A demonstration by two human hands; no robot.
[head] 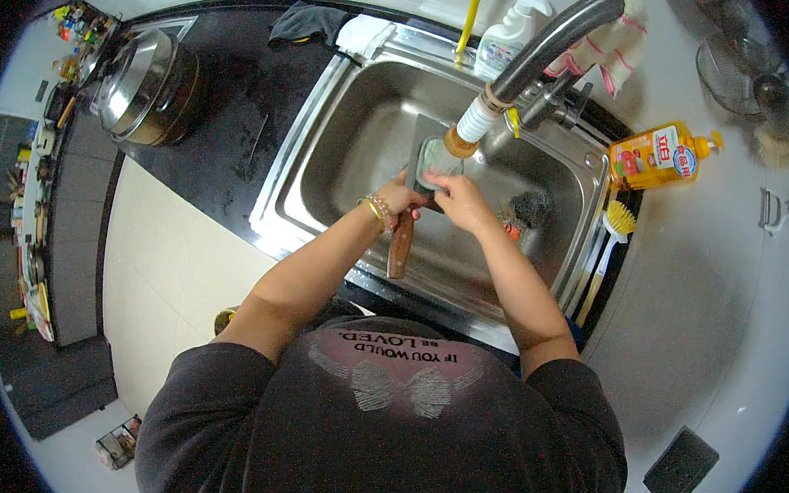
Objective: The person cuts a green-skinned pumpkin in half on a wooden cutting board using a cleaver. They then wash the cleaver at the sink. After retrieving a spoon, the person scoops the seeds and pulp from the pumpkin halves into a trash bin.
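Note:
Over the stainless steel sink (354, 147), my left hand (398, 200) grips a cleaver (401, 249) where its wooden handle meets the blade. The handle points back towards me and the grey blade points away, tilted. My right hand (461, 200) holds a pale green scrubbing sponge (440, 159) flat against the blade, covering much of it. Just above the sponge is the faucet's nozzle (464, 137); whether water runs from it is unclear. Bracelets circle my left wrist.
A dark mesh scourer (531, 209) and an orange scrap lie in the sink's right part. Around the rim stand a spray bottle (507, 36), an orange soap pump bottle (656, 156) and a dish brush (610, 233). A lidded steel pot (144, 92) sits on the left counter.

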